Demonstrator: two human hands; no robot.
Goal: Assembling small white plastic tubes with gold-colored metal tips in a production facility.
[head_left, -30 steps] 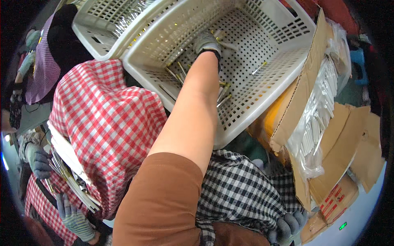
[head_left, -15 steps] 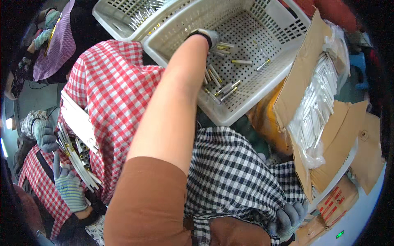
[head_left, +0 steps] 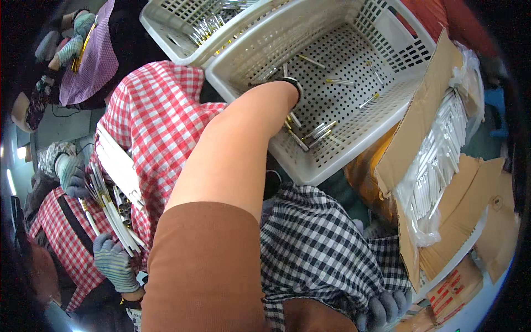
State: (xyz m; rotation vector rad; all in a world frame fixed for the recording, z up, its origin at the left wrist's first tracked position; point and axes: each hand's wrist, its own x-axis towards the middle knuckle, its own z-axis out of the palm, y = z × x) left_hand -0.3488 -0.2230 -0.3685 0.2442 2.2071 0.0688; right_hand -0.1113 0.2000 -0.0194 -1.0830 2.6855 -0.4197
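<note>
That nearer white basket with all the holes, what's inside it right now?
Inside the white basket, a few thin rods lie scattered on its perforated floor. The person's left hand reaches in; the forearm covers the hand's grip and the near-left corner, so anything there cannot be seen.

Assembly workshop: perforated crates (head_left: pixel 387 119), boxed tube stock (head_left: pixel 437 166), aproned gloved co-workers (head_left: pixel 155 116).

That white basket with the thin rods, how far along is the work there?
The white basket looks nearly emptied. In hand: the left hand, mostly hidden behind the forearm, reaches the thin rods. Left: those few rods. The right hand rests idle by the checked cloth.
</note>
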